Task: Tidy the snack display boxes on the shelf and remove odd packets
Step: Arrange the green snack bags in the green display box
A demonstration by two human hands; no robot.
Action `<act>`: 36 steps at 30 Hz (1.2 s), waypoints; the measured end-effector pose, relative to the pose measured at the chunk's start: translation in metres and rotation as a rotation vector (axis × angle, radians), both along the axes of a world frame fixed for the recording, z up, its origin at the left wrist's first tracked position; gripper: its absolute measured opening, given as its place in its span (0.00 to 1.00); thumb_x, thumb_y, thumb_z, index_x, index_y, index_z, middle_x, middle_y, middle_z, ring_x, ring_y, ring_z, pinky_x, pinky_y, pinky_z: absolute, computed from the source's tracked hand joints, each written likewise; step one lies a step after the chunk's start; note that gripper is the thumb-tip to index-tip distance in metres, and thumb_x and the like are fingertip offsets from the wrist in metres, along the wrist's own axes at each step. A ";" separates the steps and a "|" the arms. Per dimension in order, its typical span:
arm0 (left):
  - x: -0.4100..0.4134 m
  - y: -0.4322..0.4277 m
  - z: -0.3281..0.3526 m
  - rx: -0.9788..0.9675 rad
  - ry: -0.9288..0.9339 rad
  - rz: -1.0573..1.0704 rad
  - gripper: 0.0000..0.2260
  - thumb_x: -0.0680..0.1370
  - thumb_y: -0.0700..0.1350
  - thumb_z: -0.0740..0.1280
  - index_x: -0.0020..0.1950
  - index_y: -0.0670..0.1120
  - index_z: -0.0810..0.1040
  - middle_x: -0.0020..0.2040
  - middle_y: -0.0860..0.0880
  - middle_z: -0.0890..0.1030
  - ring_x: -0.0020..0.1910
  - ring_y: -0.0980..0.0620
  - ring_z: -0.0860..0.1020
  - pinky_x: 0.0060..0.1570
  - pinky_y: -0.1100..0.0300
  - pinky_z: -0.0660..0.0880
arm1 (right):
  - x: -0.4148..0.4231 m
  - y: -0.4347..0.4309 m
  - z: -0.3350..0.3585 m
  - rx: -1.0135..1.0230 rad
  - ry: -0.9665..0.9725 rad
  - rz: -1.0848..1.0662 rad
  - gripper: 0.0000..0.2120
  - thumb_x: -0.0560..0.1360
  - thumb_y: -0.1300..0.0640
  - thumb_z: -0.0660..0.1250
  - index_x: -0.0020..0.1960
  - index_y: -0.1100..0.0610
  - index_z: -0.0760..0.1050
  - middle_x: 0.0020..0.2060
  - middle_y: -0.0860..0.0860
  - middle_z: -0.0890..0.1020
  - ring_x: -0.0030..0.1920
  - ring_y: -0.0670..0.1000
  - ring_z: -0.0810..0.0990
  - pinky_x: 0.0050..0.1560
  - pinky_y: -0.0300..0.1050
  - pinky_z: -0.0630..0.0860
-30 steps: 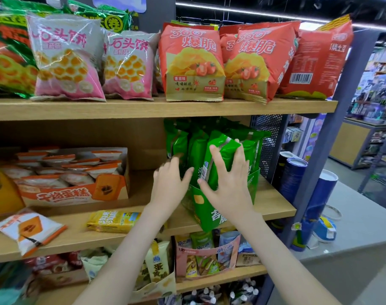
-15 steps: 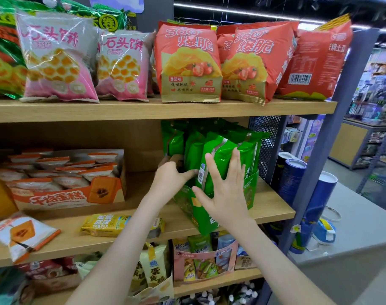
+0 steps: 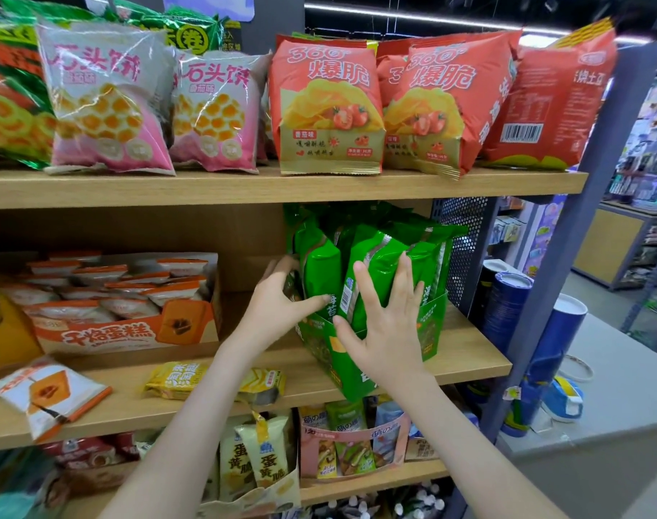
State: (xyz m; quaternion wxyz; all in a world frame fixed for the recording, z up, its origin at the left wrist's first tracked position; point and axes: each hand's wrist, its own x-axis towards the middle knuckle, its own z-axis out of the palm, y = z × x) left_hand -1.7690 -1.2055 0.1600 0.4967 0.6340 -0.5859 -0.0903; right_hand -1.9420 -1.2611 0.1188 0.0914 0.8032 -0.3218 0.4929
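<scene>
Box (image 3: 430,333) of green packets (image 3: 320,269) on the middle shelf (image 3: 473,355).
Left hand (image 3: 280,307) curls round the packets at the box's left end, thumb across their front; right hand (image 3: 388,333) presses flat, fingers spread wide, on the front packets.
</scene>
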 end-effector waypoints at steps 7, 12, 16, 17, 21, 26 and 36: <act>0.002 -0.002 0.003 0.008 -0.051 0.021 0.21 0.71 0.56 0.75 0.59 0.53 0.74 0.57 0.53 0.76 0.52 0.57 0.74 0.41 0.76 0.68 | 0.001 0.000 0.000 -0.015 -0.010 0.002 0.35 0.75 0.44 0.62 0.77 0.45 0.49 0.75 0.62 0.49 0.78 0.58 0.40 0.69 0.75 0.53; 0.006 -0.006 -0.003 -0.007 -0.134 0.056 0.23 0.71 0.61 0.72 0.62 0.55 0.73 0.67 0.51 0.71 0.64 0.52 0.71 0.60 0.56 0.73 | 0.002 -0.001 0.000 -0.003 -0.003 0.004 0.34 0.75 0.48 0.60 0.77 0.45 0.49 0.75 0.62 0.49 0.78 0.59 0.41 0.69 0.75 0.53; 0.004 -0.007 -0.002 -0.005 -0.182 0.085 0.23 0.71 0.64 0.70 0.62 0.56 0.72 0.64 0.49 0.74 0.59 0.45 0.74 0.54 0.53 0.75 | -0.002 -0.004 0.001 0.018 -0.003 0.023 0.34 0.75 0.49 0.59 0.77 0.45 0.49 0.76 0.62 0.48 0.78 0.58 0.39 0.69 0.75 0.52; 0.002 -0.007 -0.001 -0.014 -0.173 0.071 0.23 0.72 0.63 0.70 0.62 0.55 0.72 0.62 0.49 0.76 0.55 0.47 0.76 0.50 0.55 0.76 | -0.003 -0.004 0.001 0.022 -0.003 0.031 0.34 0.75 0.48 0.59 0.77 0.45 0.49 0.76 0.61 0.48 0.78 0.57 0.38 0.69 0.75 0.52; 0.001 -0.006 0.004 0.009 -0.117 0.027 0.20 0.74 0.58 0.71 0.60 0.51 0.70 0.46 0.52 0.80 0.29 0.59 0.75 0.28 0.66 0.70 | -0.005 -0.005 0.000 0.036 0.002 0.050 0.34 0.76 0.41 0.59 0.77 0.43 0.48 0.76 0.59 0.46 0.78 0.56 0.36 0.70 0.73 0.49; -0.002 -0.014 0.006 0.040 -0.069 0.048 0.25 0.75 0.56 0.71 0.63 0.40 0.71 0.28 0.53 0.69 0.20 0.60 0.67 0.20 0.68 0.61 | -0.005 -0.006 -0.003 0.015 0.034 0.041 0.37 0.73 0.38 0.62 0.76 0.44 0.49 0.76 0.60 0.45 0.77 0.56 0.36 0.70 0.73 0.48; -0.004 -0.008 0.029 -0.141 0.155 -0.016 0.17 0.75 0.50 0.72 0.58 0.48 0.69 0.49 0.58 0.80 0.52 0.54 0.80 0.50 0.63 0.77 | -0.010 -0.012 -0.001 0.012 0.070 0.056 0.34 0.74 0.43 0.61 0.76 0.42 0.51 0.76 0.59 0.48 0.78 0.56 0.37 0.71 0.71 0.47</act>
